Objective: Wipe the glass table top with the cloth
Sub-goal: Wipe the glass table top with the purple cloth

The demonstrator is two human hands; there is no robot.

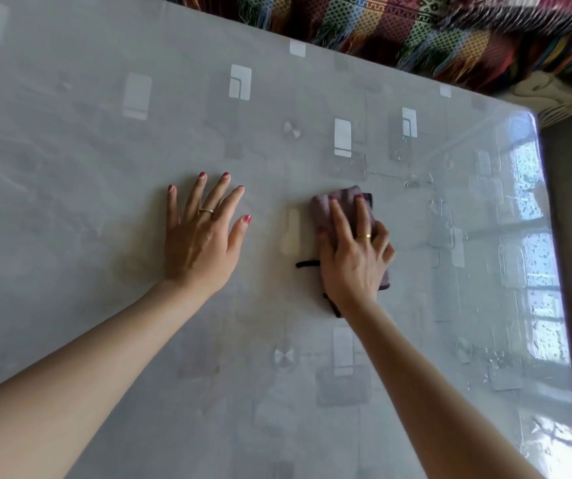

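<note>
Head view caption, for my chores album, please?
Right hand presses a mauve cloth on the glass table top; left hand rests flat.

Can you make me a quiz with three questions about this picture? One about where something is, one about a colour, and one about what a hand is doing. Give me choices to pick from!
1. Where is the cloth?
A. Under the right hand
B. Under the left hand
C. On the striped blanket

2. What colour is the cloth?
A. Bright yellow
B. Dusty purple with a dark edge
C. Green

3. What is the left hand doing?
A. Squeezing the cloth
B. Making a fist in the air
C. Lying flat on the table with fingers spread

Answers:
1. A, the right hand's fingers press down on top of the cloth.
2. B, purple shows past the fingertips, with dark trim at the sides.
3. C, its palm and straight fingers rest on the bare glass, apart from the cloth.
</note>
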